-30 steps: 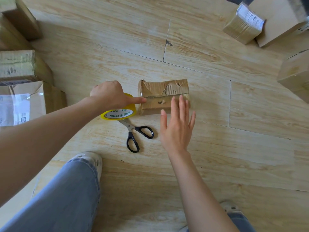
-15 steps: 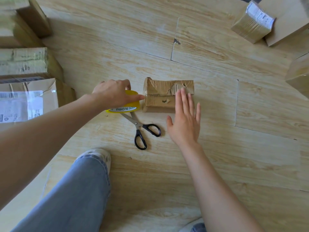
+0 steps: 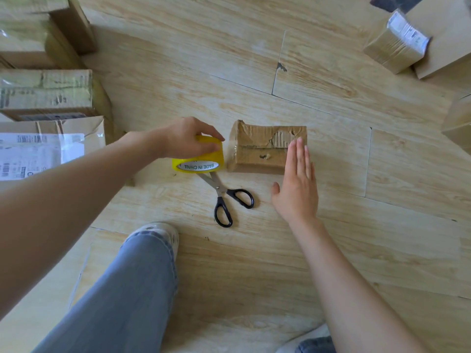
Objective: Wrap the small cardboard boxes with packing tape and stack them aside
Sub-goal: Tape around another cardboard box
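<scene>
Floorboards (image 3: 356, 238) bore a torn brown cardboard box (image 3: 254, 155) under your flat right hand (image 3: 297, 192); your left hand (image 3: 183, 138) gripped a yellow tape roll (image 3: 204, 161); pulling tape might skid the box.

The cardboard box (image 3: 254, 159) was rough, its paper skin torn to bare corrugation; the floor (image 3: 331, 98) showed matt wood grain; the tape roll (image 3: 204, 159) was glossy plastic; the scissors (image 3: 219, 190) had shiny metal blades and plastic handles.

One roll of tape (image 3: 204, 159), one pair of scissors (image 3: 224, 197), two shoes (image 3: 158, 231), and two hands: left hand (image 3: 183, 138), right hand (image 3: 297, 189). Eight cardboard boxes: one middle box (image 3: 257, 149), four left boxes (image 3: 48, 93), three right boxes (image 3: 395, 44).
</scene>
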A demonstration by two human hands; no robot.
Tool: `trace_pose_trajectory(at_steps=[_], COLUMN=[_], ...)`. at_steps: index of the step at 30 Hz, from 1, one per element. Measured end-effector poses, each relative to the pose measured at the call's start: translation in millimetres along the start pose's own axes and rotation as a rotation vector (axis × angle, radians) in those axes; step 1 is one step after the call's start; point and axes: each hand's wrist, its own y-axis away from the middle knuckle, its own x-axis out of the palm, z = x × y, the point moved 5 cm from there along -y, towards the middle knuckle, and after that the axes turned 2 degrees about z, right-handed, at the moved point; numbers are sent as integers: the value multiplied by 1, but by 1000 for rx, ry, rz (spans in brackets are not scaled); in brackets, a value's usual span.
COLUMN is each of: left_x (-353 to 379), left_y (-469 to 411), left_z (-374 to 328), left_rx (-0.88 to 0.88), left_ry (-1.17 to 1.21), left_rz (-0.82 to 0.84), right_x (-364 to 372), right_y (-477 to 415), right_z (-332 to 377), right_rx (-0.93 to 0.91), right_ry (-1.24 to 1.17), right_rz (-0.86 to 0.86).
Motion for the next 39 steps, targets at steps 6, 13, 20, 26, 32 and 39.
trace_pose_trajectory(at_steps=[6,13,20,26,32,39], left_x=[0,5,5,5,5,6], left_y=[-9,-6,-2,-1,-1,-1], left_z=[6,7,7,5,10,11], left_rx=[-60,-18,-2,5,-19,-41], left_ry=[-181,-102,-28,3,36,68], left_rz=[-22,-61,-8,-10,27,17], right_x=[-3,31,73,76,70,68], right_y=[1,57,67,62,66,103], right_z=[1,69,79,67,51,51], right_rx=[12,-331,-118,-14,136,364], right_ry=[33,-39,-27,-1,-188,-1070], right_rz=[0,-129,105,158,258,548])
